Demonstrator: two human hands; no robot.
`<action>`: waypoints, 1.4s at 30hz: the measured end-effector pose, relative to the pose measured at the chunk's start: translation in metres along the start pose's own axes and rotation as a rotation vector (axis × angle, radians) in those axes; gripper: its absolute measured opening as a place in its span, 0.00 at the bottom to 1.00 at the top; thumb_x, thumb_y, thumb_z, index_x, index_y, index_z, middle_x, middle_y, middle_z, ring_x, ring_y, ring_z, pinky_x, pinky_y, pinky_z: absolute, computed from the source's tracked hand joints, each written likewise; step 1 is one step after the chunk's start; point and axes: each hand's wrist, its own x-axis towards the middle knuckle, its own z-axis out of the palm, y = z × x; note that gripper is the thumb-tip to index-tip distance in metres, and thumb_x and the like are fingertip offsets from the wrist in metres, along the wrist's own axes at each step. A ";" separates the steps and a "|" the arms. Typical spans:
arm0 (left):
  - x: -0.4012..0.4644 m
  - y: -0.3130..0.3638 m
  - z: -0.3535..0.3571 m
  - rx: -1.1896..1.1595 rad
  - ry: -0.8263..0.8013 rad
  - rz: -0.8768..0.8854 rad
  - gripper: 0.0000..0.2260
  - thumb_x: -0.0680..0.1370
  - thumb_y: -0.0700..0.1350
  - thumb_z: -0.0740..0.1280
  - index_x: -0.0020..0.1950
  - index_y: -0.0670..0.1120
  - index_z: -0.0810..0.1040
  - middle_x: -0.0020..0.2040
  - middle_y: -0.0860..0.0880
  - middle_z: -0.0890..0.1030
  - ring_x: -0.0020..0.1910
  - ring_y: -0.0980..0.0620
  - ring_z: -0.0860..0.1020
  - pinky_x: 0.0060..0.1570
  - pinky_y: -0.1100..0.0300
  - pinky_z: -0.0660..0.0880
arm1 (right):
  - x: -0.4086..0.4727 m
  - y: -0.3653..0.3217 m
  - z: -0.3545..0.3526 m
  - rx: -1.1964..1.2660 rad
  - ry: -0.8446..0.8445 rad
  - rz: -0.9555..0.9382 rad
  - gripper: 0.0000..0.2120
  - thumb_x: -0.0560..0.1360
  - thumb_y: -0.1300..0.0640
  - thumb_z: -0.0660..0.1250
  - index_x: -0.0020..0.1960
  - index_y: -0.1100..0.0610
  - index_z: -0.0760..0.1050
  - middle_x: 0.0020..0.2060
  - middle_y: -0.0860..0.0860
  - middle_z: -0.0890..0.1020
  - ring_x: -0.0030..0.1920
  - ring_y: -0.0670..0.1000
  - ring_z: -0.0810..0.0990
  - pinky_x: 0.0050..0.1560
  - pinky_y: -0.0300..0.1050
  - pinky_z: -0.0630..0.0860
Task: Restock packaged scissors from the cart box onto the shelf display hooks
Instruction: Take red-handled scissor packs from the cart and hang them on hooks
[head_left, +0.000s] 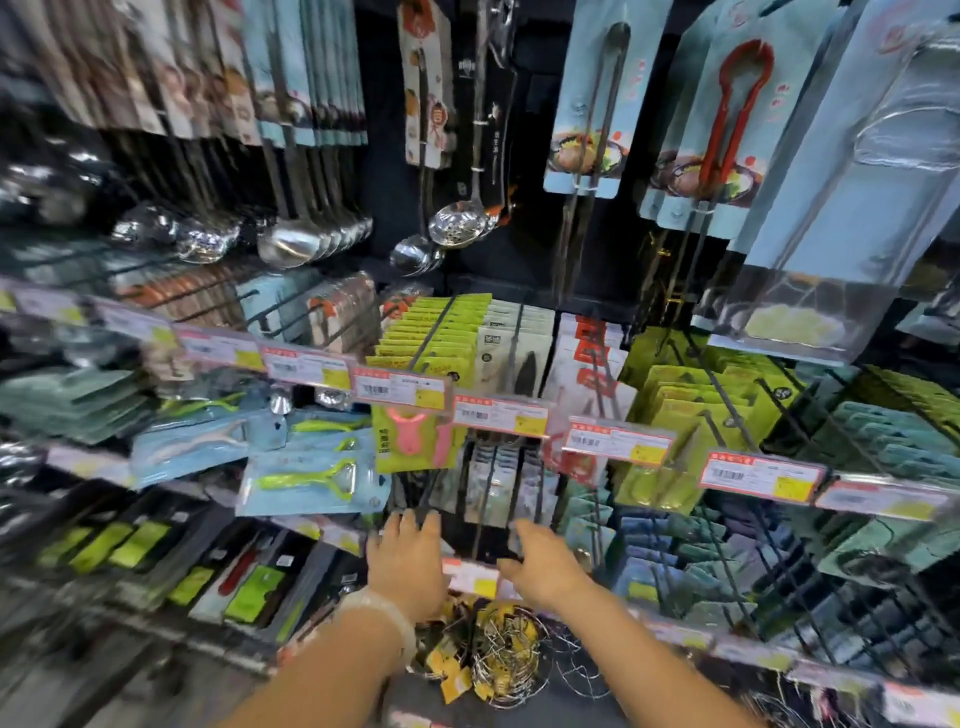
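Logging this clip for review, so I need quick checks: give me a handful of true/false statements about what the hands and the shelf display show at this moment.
1. Both hands reach toward the display hooks in the middle of the shelf. True: the left hand and right hand are both extended there.
2. The right hand holds a red pair of tongs. False: the red tongs hang in a package high on the display; whether the right hand holds anything is too blurred to tell.
3. Metal ladles hang at the upper left. True.
4. The green peeler pack lies on the floor. False: it hangs on the display, left of the hands.
5. Price tags line the hook fronts. True.
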 end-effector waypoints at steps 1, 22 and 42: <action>-0.009 -0.016 -0.004 0.023 0.003 -0.051 0.33 0.78 0.53 0.63 0.77 0.47 0.51 0.77 0.44 0.55 0.77 0.43 0.53 0.74 0.45 0.55 | 0.000 -0.018 0.008 -0.072 -0.014 -0.077 0.25 0.78 0.51 0.62 0.72 0.57 0.60 0.69 0.58 0.68 0.69 0.58 0.67 0.67 0.50 0.68; -0.255 -0.449 -0.044 -0.092 0.158 -0.994 0.23 0.77 0.47 0.62 0.71 0.47 0.62 0.72 0.44 0.64 0.73 0.43 0.61 0.70 0.45 0.61 | -0.064 -0.478 0.229 -0.656 -0.287 -1.037 0.26 0.77 0.50 0.63 0.71 0.57 0.60 0.69 0.57 0.66 0.69 0.60 0.65 0.67 0.53 0.66; -0.220 -0.720 -0.008 -0.458 0.068 -1.273 0.23 0.77 0.48 0.61 0.71 0.48 0.63 0.69 0.45 0.67 0.70 0.43 0.64 0.68 0.47 0.63 | 0.038 -0.750 0.445 -0.847 -0.507 -1.178 0.28 0.76 0.54 0.63 0.73 0.55 0.58 0.70 0.57 0.65 0.69 0.60 0.65 0.66 0.52 0.67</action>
